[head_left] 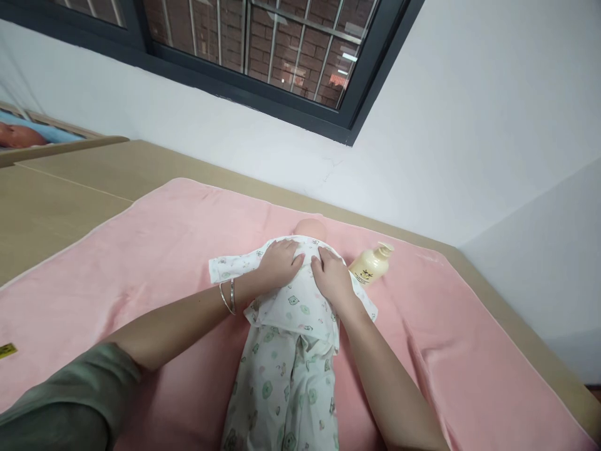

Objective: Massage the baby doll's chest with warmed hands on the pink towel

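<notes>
A baby doll [307, 228] in a printed romper [286, 351] lies on the pink towel [154, 250]. The left hand [280, 263] and right hand [332, 275] press flat, fingers spread, on its chest, gripping nothing, steadying the cloth. A lotion bottle [372, 264] lies just beside.

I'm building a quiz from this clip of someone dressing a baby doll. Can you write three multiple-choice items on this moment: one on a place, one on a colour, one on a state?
1. Where does the cream bottle lie?
A. On the pink blanket, to the right of the doll
B. On the windowsill
C. In the left hand

2. What colour is the blanket?
A. Blue
B. Pink
C. Grey

3. How do the hands rest?
A. Both lifted in the air
B. One holds the bottle
C. Left hand and right hand lie flat on the doll's printed top

Answers: 1 A, the bottle lies by the doll's shoulder; 2 B, pink cloth spreads under the doll; 3 C, both palms press on the chest.
</notes>
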Motion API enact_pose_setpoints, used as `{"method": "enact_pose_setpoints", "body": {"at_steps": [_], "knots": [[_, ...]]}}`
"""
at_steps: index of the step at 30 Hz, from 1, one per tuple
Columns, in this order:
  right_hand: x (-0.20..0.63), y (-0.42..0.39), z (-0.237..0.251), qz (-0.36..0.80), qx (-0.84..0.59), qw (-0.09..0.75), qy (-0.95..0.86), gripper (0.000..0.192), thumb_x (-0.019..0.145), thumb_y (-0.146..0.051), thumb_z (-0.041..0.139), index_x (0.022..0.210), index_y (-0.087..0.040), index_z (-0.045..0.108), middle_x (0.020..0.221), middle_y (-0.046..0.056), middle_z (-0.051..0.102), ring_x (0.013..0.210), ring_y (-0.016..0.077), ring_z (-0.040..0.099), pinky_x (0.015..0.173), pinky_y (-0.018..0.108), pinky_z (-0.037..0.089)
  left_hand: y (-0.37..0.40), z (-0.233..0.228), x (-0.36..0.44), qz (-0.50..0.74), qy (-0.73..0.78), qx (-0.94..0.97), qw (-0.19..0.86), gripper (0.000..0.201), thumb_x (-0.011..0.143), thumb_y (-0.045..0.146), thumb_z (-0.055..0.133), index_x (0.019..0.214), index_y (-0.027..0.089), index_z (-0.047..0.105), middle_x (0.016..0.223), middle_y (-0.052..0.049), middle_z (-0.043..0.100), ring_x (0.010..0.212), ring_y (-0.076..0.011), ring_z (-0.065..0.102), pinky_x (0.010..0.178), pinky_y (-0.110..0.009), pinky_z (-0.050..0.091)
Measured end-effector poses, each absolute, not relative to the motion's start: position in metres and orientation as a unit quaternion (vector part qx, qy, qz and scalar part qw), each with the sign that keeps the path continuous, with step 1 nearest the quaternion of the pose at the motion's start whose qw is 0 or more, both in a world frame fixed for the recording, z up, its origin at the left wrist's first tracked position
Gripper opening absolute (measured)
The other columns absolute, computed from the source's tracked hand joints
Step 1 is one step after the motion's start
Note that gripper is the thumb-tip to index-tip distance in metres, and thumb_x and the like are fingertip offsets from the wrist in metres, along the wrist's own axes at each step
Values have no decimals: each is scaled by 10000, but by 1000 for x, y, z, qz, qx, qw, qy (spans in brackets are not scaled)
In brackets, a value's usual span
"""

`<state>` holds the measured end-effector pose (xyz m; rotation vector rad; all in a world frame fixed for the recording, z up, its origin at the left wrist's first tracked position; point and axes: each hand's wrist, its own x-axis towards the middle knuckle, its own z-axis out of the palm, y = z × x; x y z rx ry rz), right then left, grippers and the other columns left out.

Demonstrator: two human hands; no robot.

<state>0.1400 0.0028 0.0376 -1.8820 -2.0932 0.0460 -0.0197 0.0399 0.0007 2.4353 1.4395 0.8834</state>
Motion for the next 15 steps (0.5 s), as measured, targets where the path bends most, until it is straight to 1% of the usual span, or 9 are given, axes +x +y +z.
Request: {"method": "enact_pose_setpoints", "body": {"at_steps": [4, 7, 9, 11, 12, 15], "knots": [[142, 4, 35, 15, -659, 167, -734, 450, 1010, -325, 360, 1362, -124, 555, 1362, 142, 604, 1272, 255, 542, 1078, 355, 372, 19, -1, -8, 259, 501, 825, 28, 422, 976, 270, 357, 1322, 104, 534, 1375, -185, 589, 1321, -341, 495, 1104, -545, 365], [145, 6, 36, 10, -650, 150, -745, 465, 1018, -317, 332, 1386, -110, 527, 1402, 145, 574, 1300, 253, 522, 1100, 361, 361, 6, -1, -2, 244, 484, 840, 5, 449, 947, 219, 383, 1337, 41, 515, 1430, -245, 520, 1378, -371, 432, 1106, -556, 363], [145, 4, 39, 15, -642, 115, -758, 499, 1032, -323, 295, 1437, -90, 466, 1463, 158, 515, 1365, 263, 462, 1133, 390, 332, 7, 2, -4, 246, 459, 854, 11, 418, 931, 197, 386, 1280, 46, 559, 1372, -244, 562, 1344, -361, 465, 1098, -544, 383], [141, -3, 44, 26, -642, 74, -762, 535, 1038, -331, 274, 1483, -62, 399, 1524, 177, 437, 1425, 292, 389, 1152, 431, 313, 13, 5, -8, 258, 432, 863, 30, 368, 917, 183, 392, 1204, 96, 607, 1283, -200, 624, 1276, -325, 524, 1101, -509, 399], [137, -9, 46, 31, -647, 59, -760, 543, 1036, -328, 274, 1490, -51, 388, 1533, 186, 420, 1434, 308, 376, 1151, 444, 316, 18, 7, -11, 264, 426, 864, 41, 351, 910, 181, 400, 1177, 117, 619, 1259, -180, 640, 1254, -310, 540, 1106, -492, 402], [123, -29, 53, 13, -651, 31, -759, 525, 1015, -263, 298, 1464, -23, 425, 1483, 219, 474, 1403, 328, 425, 1136, 436, 341, 30, 8, -17, 267, 449, 850, 70, 346, 915, 216, 404, 1175, 128, 615, 1293, -169, 631, 1273, -304, 532, 1116, -479, 396]]}}
